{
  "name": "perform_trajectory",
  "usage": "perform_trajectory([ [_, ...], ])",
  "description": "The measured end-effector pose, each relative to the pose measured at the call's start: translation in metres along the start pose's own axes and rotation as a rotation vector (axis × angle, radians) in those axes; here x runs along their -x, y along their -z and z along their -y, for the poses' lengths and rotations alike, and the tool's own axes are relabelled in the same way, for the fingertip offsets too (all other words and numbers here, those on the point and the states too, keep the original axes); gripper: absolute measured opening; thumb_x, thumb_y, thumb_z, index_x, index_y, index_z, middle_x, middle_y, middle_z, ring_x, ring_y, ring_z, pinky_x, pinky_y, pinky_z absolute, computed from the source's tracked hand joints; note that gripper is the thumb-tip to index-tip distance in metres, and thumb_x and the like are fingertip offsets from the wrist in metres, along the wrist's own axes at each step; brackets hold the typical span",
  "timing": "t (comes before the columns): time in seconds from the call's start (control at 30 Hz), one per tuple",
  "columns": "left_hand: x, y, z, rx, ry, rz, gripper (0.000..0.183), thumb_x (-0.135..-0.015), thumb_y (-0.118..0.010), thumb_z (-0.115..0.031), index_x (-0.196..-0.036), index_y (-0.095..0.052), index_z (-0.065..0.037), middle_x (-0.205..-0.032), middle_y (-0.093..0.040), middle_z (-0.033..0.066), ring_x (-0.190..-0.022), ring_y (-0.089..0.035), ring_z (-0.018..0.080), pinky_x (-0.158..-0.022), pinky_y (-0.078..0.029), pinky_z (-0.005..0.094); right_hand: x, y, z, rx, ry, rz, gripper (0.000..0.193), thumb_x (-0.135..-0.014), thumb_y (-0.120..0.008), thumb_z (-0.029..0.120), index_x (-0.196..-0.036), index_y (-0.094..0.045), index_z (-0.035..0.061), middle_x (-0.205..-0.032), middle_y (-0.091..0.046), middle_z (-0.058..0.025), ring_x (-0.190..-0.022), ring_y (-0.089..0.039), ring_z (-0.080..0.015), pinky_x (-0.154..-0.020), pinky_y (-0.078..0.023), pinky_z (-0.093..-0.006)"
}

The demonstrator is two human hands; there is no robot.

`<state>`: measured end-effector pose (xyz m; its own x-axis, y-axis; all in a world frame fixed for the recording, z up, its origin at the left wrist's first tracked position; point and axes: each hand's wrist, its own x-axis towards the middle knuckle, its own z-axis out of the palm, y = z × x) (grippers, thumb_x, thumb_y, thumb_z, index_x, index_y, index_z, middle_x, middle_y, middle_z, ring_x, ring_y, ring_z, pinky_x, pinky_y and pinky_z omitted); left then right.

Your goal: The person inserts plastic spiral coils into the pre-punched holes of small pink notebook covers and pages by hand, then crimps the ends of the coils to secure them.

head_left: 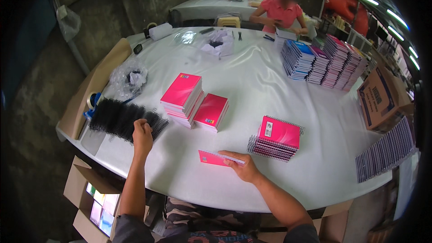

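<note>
Near the desk's [180, 180] front edge, right fingers [235, 155] pinch a pink notebook [209, 158], partly covering it; left fingers [141, 124] curl over black coils [116, 114], tips hidden, so I can't tell their grip.

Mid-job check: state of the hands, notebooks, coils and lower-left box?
Left hand: curled, at the black coils
Right hand: gripping the pink notebook
Pink notebook: held, tilted
Black coils: loose, heaped
Tall pink stack: piled, beside short pink stack
Coil-bound pink notebooks: closed, stacked
Lower-left box: open
</note>
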<state>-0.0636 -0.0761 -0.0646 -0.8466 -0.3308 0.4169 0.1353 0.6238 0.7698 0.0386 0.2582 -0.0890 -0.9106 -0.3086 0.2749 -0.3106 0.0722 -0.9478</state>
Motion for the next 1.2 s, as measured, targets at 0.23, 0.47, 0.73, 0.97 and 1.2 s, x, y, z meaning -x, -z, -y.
perform_trajectory([
  [0.23,0.065,-0.006,-0.077,0.17,-0.133,0.767,0.033,-0.096,-0.042,-0.028,-0.098,-0.06,0.0,-0.075,-0.056,0.0103,-0.072,-0.052,0.0182,-0.069,-0.043,0.0299,0.001,0.001,-0.006,-0.009,-0.036,-0.074,0.029,-0.088,-0.059,0.007,-0.117,-0.059,0.0029,-0.107,-0.065,-0.0084,-0.092,-0.058,-0.0094,-0.082,-0.046,-0.0231],
  [0.47,0.074,-0.005,-0.077,0.151,-0.011,0.878,0.033,-0.095,-0.045,-0.03,-0.09,-0.059,-0.001,-0.072,-0.054,0.0084,-0.068,-0.05,0.0164,-0.066,-0.042,0.0303,-0.001,0.0,0.001,-0.043,-0.065,-0.063,0.029,-0.087,-0.058,0.004,-0.116,-0.06,0.0029,-0.105,-0.065,-0.0078,-0.093,-0.057,-0.0095,-0.084,-0.045,-0.0237],
  [0.73,0.071,-0.01,-0.077,0.165,0.062,0.894,0.037,-0.094,-0.047,-0.032,-0.081,-0.059,0.0,-0.06,-0.05,0.0037,-0.058,-0.044,0.0103,-0.056,-0.038,0.0269,0.0,0.004,-0.003,-0.04,-0.085,-0.05,0.029,-0.087,-0.06,0.006,-0.115,-0.06,0.0008,-0.106,-0.065,-0.0072,-0.095,-0.057,-0.0097,-0.087,-0.044,-0.0239],
  [0.97,0.055,-0.005,-0.09,0.131,0.285,0.986,0.035,-0.094,-0.048,-0.03,-0.078,-0.059,-0.001,-0.056,-0.051,0.0018,-0.05,-0.046,0.0086,-0.049,-0.038,0.0235,-0.001,-0.002,-0.002,-0.066,-0.089,-0.064,0.028,-0.087,-0.058,0.005,-0.115,-0.061,0.0045,-0.11,-0.065,-0.0071,-0.096,-0.057,-0.0089,-0.087,-0.044,-0.0235],
  [1.2,0.049,-0.016,-0.102,-0.003,-0.525,0.817,0.035,-0.075,-0.072,-0.017,-0.103,-0.054,-0.006,-0.104,-0.057,0.0114,-0.099,-0.053,0.0278,-0.08,-0.044,0.035,0.002,0.007,-0.006,-0.085,-0.09,-0.022,0.03,-0.087,-0.061,0.007,-0.117,-0.06,0.0048,-0.111,-0.064,-0.006,-0.098,-0.056,-0.0097,-0.089,-0.043,-0.024],
])
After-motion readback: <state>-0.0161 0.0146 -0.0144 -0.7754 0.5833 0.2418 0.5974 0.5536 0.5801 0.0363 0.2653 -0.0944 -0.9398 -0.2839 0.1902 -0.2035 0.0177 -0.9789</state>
